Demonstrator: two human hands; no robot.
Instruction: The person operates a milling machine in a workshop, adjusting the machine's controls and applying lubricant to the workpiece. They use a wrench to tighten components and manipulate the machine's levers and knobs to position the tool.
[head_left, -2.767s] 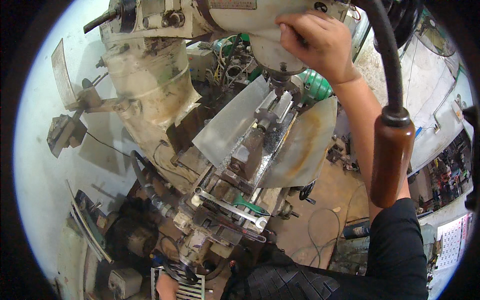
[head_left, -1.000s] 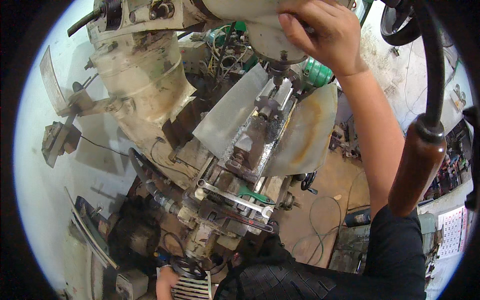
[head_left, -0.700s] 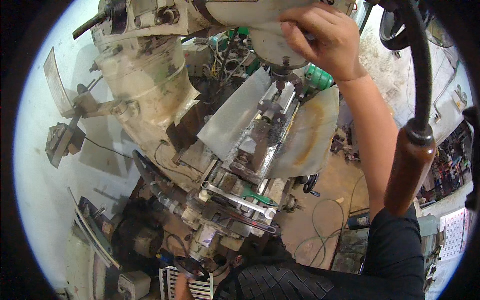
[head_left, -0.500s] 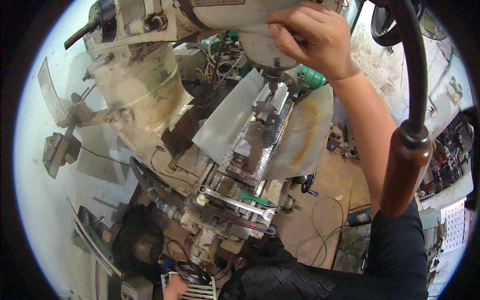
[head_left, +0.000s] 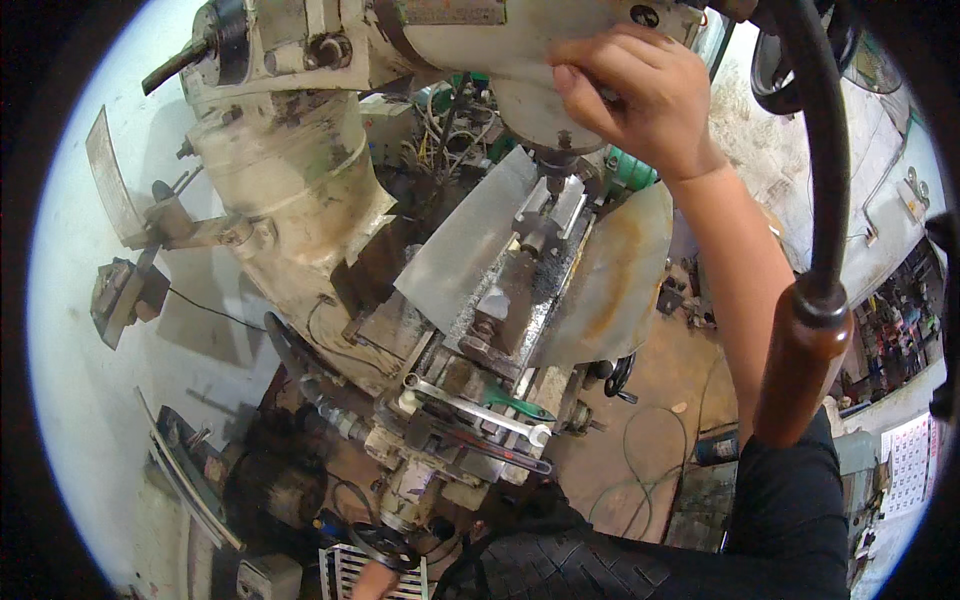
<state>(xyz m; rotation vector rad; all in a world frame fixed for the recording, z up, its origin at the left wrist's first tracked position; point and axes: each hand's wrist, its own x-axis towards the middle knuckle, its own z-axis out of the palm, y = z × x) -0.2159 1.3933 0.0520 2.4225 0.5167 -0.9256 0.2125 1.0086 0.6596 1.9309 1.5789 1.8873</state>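
Holds right hand point(head_left: 640, 108) loosely curled by pale machine head point(head_left: 490, 48); cannot tell if gripping anything. Has left hand point(head_left: 375, 580) at black handwheel point(head_left: 390, 550), too blurred to tell opening or grip.

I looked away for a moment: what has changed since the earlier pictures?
The left hand has shifted rightward, to the near side of the black handwheel; its grip is unclear. The right hand stays raised at the pale machine head; the wrench and green brush lie as they were.

The milling head point(head_left: 490, 50) looks smoothly painted, the handle point(head_left: 800, 375) glossy, the sleeve point(head_left: 790, 490) matt cloth.
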